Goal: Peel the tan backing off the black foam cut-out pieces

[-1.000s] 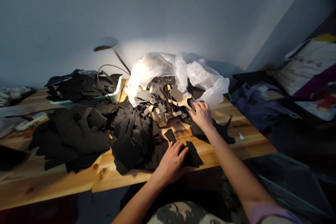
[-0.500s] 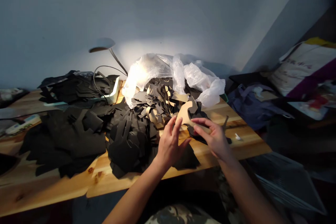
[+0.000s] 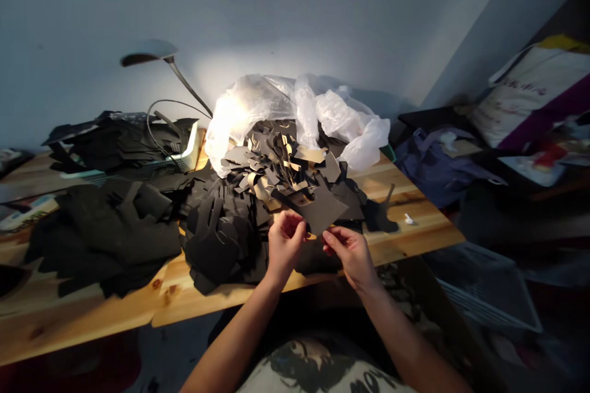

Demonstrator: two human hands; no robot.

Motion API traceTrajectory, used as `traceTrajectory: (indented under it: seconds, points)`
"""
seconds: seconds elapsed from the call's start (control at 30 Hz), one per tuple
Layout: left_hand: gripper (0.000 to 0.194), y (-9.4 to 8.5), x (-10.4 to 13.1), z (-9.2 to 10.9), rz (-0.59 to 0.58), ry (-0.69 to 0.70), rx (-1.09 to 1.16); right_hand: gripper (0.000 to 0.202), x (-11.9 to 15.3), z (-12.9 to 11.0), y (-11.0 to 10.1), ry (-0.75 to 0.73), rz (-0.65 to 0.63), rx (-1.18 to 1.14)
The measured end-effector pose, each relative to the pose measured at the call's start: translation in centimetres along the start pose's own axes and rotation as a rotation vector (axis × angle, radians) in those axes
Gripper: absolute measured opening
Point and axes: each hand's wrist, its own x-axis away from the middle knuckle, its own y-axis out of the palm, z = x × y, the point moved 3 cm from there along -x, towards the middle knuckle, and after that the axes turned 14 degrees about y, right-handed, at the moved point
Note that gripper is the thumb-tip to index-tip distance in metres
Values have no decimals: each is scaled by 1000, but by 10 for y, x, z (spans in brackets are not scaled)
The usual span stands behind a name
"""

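Both my hands pinch a flat dark grey cut-out piece (image 3: 322, 210) by its near edge, above the table. My left hand (image 3: 284, 244) is closed at the piece's lower left, thumb against fingers. My right hand (image 3: 351, 253) is closed on its lower right corner. Just beyond lies a heap of small dark and tan scraps (image 3: 271, 172). Left of my left hand is a pile of black cut-out pieces (image 3: 219, 239). More dark pieces lie under and behind the held one, partly hidden by it.
A white plastic bag (image 3: 262, 98) bulges behind the scraps. A lit desk lamp (image 3: 150, 52) stands at the back left, near a basket (image 3: 191, 150) of black pieces. Another black pile (image 3: 106, 233) covers the left of the wooden table (image 3: 115, 325). A small white object (image 3: 409, 219) lies at right.
The piece in my right hand showed its tan face; now a dark face shows. My left hand, open before, has closed on the piece's edge. The view has shifted slightly.
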Motion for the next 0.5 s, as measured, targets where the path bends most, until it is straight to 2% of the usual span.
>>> traceTrajectory:
  seconds: [0.13, 0.27, 0.33, 0.4, 0.5]
  points:
    - [19, -8, 8, 5, -15, 62, -158, 37, 4, -1, 4, -49, 19, 73]
    - [16, -12, 16, 23, -98, 291, -419, 33, 14, -11, 5, -152, 2, 156]
    - [18, -9, 21, 29, -185, 328, -374, 31, 20, -18, 5, -184, -16, 196]
    - [24, -6, 25, 30, -272, 216, -218, 31, 25, -23, 4, -192, -27, 200]
    - [32, -2, 29, 26, -315, -23, -42, 32, 30, -22, 2, -170, -35, 172]
